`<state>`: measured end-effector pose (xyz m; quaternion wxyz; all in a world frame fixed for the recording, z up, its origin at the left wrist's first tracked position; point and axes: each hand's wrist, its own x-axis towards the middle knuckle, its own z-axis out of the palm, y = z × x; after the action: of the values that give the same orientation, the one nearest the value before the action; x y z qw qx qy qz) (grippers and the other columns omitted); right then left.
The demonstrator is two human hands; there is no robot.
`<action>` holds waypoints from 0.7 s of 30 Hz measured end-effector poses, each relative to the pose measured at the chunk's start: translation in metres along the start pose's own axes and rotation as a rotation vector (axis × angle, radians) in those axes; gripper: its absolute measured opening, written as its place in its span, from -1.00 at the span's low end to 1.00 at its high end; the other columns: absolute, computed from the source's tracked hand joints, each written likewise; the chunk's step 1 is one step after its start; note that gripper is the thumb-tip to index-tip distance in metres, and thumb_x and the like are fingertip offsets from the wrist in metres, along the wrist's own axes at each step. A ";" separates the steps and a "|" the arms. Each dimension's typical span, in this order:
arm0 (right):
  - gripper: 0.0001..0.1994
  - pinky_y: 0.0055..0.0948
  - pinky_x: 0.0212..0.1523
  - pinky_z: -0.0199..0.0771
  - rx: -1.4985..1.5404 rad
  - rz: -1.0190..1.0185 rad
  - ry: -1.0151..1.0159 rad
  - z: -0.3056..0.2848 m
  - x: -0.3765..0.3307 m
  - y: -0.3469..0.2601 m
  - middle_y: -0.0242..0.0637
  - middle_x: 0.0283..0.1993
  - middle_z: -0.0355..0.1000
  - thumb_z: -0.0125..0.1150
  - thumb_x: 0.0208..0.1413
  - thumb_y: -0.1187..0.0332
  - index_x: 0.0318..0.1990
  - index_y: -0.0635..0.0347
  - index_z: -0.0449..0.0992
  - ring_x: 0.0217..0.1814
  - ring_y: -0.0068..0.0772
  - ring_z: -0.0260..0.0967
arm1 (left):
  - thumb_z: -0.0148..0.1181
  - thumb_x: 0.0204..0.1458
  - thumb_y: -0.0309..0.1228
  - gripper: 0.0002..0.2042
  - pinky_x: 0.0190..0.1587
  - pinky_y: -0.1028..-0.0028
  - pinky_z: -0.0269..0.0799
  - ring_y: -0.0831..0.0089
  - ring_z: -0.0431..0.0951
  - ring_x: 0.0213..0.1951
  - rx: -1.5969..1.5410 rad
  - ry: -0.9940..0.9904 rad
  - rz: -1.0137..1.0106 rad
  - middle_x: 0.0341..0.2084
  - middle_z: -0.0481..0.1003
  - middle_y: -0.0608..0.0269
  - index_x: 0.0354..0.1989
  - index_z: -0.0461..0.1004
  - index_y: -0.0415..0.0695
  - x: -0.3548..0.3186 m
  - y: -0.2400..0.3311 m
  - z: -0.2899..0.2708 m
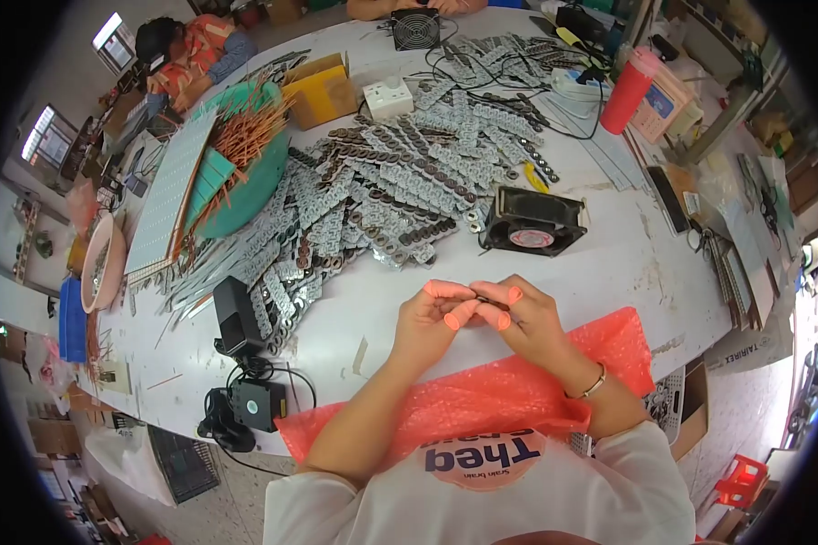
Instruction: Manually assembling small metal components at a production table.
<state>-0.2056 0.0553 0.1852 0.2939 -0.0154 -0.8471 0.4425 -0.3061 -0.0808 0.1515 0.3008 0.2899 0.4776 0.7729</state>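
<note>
My left hand (434,315) and my right hand (523,315) meet just above the near part of the white table (609,272). Both wear orange finger cots on several fingertips. Together they pinch a small dark part (488,301) between thumbs and fingers; its shape is too small to tell. A gold bracelet (593,385) circles my right wrist. My forearms rest over a sheet of orange-pink bubble wrap (482,400) draped at the table's front edge. A large heap of grey strips with dark ring parts (382,200) lies beyond my hands.
A black square fan (532,222) sits right of the heap, another fan (415,29) at the far edge. A teal basin of copper wires (245,154), a yellow box (323,89), a red tumbler (629,89), a white socket (389,95) and black adapters (241,318) stand around. People sit at the far side.
</note>
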 end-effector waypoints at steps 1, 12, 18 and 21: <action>-0.72 -0.50 -0.39 0.41 0.000 0.001 -0.015 0.000 0.002 0.003 -0.26 -0.34 0.43 0.22 0.05 0.49 -0.05 0.22 0.51 -0.39 -0.44 0.39 | 0.12 0.08 -0.62 -0.81 -0.14 0.42 0.55 0.45 0.54 -0.21 -0.008 0.013 0.001 -0.25 0.49 0.11 -0.12 0.37 -0.24 0.003 0.001 0.000; -0.85 -0.55 -0.37 0.45 0.319 0.375 -0.092 0.000 -0.009 0.012 -0.25 -0.36 0.50 0.18 0.11 0.48 -0.17 0.29 0.49 -0.38 -0.52 0.43 | 0.34 -0.10 -0.52 -0.56 -0.15 0.35 0.41 0.26 0.51 -0.21 1.116 0.284 0.651 -0.26 0.52 0.14 0.00 0.37 -0.16 0.028 0.029 -0.034; -0.85 -0.48 -0.25 0.50 0.499 0.420 -0.113 0.005 -0.007 0.015 -0.18 -0.30 0.50 0.15 0.14 0.49 -0.14 0.29 0.40 -0.26 -0.44 0.49 | 0.37 -0.20 -0.28 -0.45 0.13 0.13 0.00 0.21 0.30 0.08 1.509 0.310 0.469 0.01 0.35 0.21 0.03 0.34 -0.07 0.047 0.036 -0.041; -0.82 -0.46 -0.19 0.51 0.617 0.450 -0.097 0.004 -0.004 0.012 -0.17 -0.29 0.51 0.16 0.13 0.50 -0.12 0.30 0.39 -0.20 -0.41 0.49 | 0.35 -0.18 -0.27 -0.57 0.15 0.08 -0.07 0.26 0.33 0.05 1.582 0.279 0.455 -0.08 0.42 0.26 -0.09 0.43 -0.05 0.048 0.026 -0.043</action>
<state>-0.2070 0.0588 0.1727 0.1396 -0.0910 -0.6625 0.7303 -0.3736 -0.0786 0.1673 -0.2169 0.4065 0.8422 0.2800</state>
